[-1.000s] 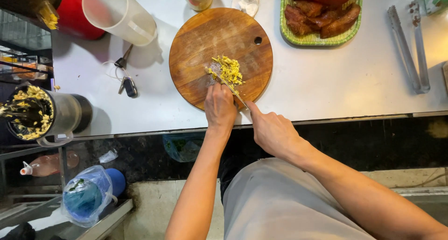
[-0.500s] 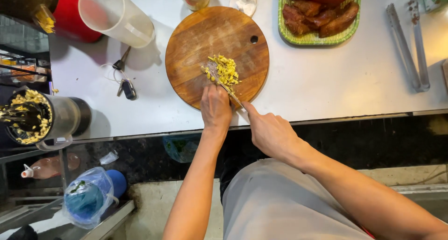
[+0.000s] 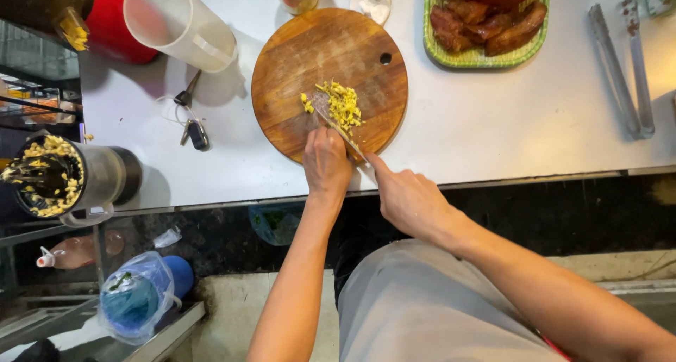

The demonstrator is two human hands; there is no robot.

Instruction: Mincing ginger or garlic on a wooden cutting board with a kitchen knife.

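- My right hand [image 3: 408, 200] grips the knife [image 3: 338, 128]; my left hand [image 3: 326, 161] lies curled at the near edge of the round wooden cutting board [image 3: 296, 66], steadying the blade.
- Yellow chopped pile [image 3: 343, 105] sits mid-board, mostly fine; a few bits lie loose beside it, so a little chopping remains.
- Tray of browned meat [image 3: 486, 24] at the counter's far edge looks untouched.

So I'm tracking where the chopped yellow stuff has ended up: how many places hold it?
2: a pile of yellow bits on the round wooden board, by the knife, and more in the dark jar at the left. Other containers may hide some.
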